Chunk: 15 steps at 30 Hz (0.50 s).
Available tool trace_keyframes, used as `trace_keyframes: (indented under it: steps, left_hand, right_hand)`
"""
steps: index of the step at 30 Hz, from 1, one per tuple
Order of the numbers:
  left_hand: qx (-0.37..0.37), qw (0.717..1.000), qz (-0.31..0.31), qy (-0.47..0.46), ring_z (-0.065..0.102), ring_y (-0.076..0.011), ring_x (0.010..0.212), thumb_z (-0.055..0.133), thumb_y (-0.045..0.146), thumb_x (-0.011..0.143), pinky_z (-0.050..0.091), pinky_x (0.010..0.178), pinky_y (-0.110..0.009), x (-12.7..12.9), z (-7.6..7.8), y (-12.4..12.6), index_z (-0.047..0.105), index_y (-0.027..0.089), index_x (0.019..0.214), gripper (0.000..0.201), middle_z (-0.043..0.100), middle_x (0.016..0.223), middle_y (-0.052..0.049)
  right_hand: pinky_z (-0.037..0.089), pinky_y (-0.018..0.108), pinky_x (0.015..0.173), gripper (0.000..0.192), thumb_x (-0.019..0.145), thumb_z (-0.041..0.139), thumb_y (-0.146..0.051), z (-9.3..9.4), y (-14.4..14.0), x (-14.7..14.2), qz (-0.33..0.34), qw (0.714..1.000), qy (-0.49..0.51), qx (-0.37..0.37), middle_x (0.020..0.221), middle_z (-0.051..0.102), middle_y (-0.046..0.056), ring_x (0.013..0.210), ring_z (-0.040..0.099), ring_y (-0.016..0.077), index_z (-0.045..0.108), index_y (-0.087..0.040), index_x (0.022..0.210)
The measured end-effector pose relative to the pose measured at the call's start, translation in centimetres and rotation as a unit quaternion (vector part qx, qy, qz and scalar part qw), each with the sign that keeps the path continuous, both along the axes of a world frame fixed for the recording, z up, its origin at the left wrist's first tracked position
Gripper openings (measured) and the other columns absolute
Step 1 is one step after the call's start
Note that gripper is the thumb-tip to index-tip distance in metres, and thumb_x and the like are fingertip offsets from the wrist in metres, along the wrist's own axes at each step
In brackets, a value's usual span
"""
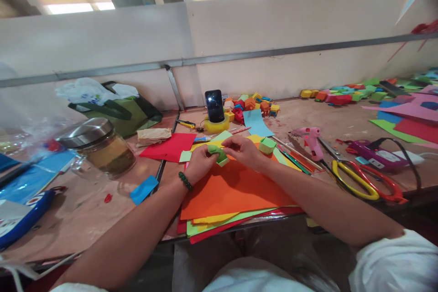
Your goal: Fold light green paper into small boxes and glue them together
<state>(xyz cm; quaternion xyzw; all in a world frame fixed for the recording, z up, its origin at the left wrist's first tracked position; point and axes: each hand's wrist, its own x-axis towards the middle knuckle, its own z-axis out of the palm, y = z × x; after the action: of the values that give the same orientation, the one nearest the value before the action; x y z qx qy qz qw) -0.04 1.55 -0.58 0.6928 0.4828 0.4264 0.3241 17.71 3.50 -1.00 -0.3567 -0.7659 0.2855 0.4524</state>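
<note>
My left hand (pixel 202 159), with a dark green bead bracelet on its wrist, pinches a small folded green paper piece (pixel 222 160) above a stack of coloured sheets. At the right edge of that piece, my right hand (pixel 242 149) has its fingers curled and closed on the paper; the exact grip is partly hidden. A light green folded paper box (pixel 268 145) rests just right of my right hand. Under both hands lies the orange sheet (pixel 232 191) on top of the stack. Next to my left hand is a small pale green paper slip (pixel 185 156).
A glass mug (pixel 111 150) with a metal lid stands at left, before a green bag (pixel 119 116). A phone (pixel 214 106) leans upright in a tape roll (pixel 216 124). At right are a pink glue gun (pixel 310 139), scissors (pixel 356 180) and a purple device (pixel 378 155).
</note>
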Motion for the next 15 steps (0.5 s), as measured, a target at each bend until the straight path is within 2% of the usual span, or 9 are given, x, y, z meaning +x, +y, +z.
trace_keyframes:
  steps: [2,6,10,15]
  left_hand:
    - [-0.001,1.000,-0.013,-0.014,0.060,-0.0173,0.069,0.060,0.028,0.067,0.049,0.068,-0.027,-0.09,0.09,0.08,0.066,0.015,0.066,0.014,0.067,0.067,-0.003]
    - [-0.012,0.999,-0.037,-0.017,0.061,-0.0188,0.070,0.060,0.028,0.067,0.049,0.067,-0.028,-0.20,0.22,-0.05,0.068,0.015,0.067,0.016,0.068,0.068,-0.005]
    - [-0.025,0.999,-0.046,-0.012,0.060,-0.0176,0.065,0.062,0.030,0.066,0.047,0.063,-0.026,-0.13,0.35,-0.36,0.070,0.013,0.068,0.019,0.069,0.066,-0.004]
    - [-0.022,0.999,-0.033,-0.023,0.060,-0.0169,0.066,0.064,0.031,0.065,0.047,0.060,-0.025,-0.09,0.26,-0.45,0.072,0.013,0.067,0.019,0.069,0.067,-0.004]
  right_hand:
    - [0.044,0.023,0.057,0.015,0.076,0.064,-0.025,0.01,0.31,0.30,0.017,0.999,0.005,-0.033,0.076,0.066,0.003,0.061,0.054,0.0112,0.068,-0.016,0.087]
    - [0.043,0.022,0.055,0.011,0.074,0.063,-0.024,-0.06,0.73,0.43,0.054,0.996,0.000,-0.076,0.067,0.065,0.001,0.059,0.053,0.0112,0.069,-0.016,0.076]
    - [0.044,0.023,0.058,0.010,0.073,0.064,-0.024,-0.12,0.71,0.10,0.051,0.996,0.013,-0.069,0.067,0.065,0.001,0.063,0.055,0.0122,0.069,-0.016,0.071]
    - [0.040,0.022,0.055,0.008,0.072,0.064,-0.022,0.13,0.27,-0.06,0.038,0.998,0.007,-0.052,0.065,0.062,-0.001,0.059,0.051,0.0107,0.067,-0.017,0.067]
